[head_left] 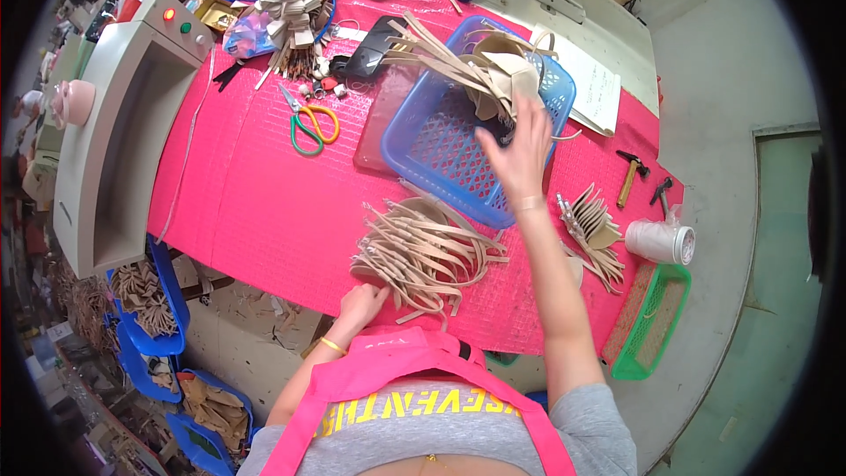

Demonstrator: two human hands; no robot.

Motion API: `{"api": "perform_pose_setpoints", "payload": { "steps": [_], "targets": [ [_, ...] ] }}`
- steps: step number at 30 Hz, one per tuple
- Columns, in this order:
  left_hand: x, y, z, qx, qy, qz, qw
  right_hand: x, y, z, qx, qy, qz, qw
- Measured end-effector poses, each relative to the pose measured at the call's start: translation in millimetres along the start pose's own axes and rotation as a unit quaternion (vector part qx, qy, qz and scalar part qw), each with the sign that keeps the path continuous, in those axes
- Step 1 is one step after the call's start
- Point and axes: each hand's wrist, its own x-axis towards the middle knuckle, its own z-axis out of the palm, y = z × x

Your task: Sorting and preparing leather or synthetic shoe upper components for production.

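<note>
My right hand [520, 154] reaches over a blue plastic basket [397, 154], thumb spread away from the fingers. Its fingertips touch beige strap pieces [480, 79] heaped at the basket's far side, some straps jutting past the left rim. A fanned bundle of beige leather straps [432, 251] lies on the pink-covered table near me. At that bundle's near left edge, my left hand [363, 301] is closed with its fingertips on the pieces; part of the grip is hidden.
Green-and-orange-handled scissors [308, 126] lie left of the basket. A smaller strap bundle [590, 229], a hammer [630, 181], a white thread spool [661, 241] and a green basket [652, 322] are at right. A grey machine [123, 123] stands at left; papers [595, 92] lie behind the basket.
</note>
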Motion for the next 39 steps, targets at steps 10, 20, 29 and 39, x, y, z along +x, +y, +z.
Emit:
{"api": "perform_pose_setpoints", "payload": {
  "steps": [10, 20, 29, 39],
  "targets": [
    [-18, 85, -113, -0.145, 0.100, 0.255, 0.951, 121, 85, 92, -0.320, -0.264, 0.088, 0.906],
    [117, 197, -110, -0.513, -0.021, 0.209, 0.832, 129, 131, 34, 0.153, -0.554, 0.154, 0.804],
    [208, 219, -71, -0.616, -0.013, 0.069, 0.784, 81, 180, 40, 0.287, -0.488, 0.178, 0.805],
    [198, 222, -75, -0.651, -0.024, 0.038, 0.758, 32, 131, 27, 0.143, -0.181, 0.168, 0.958]
  ]
}}
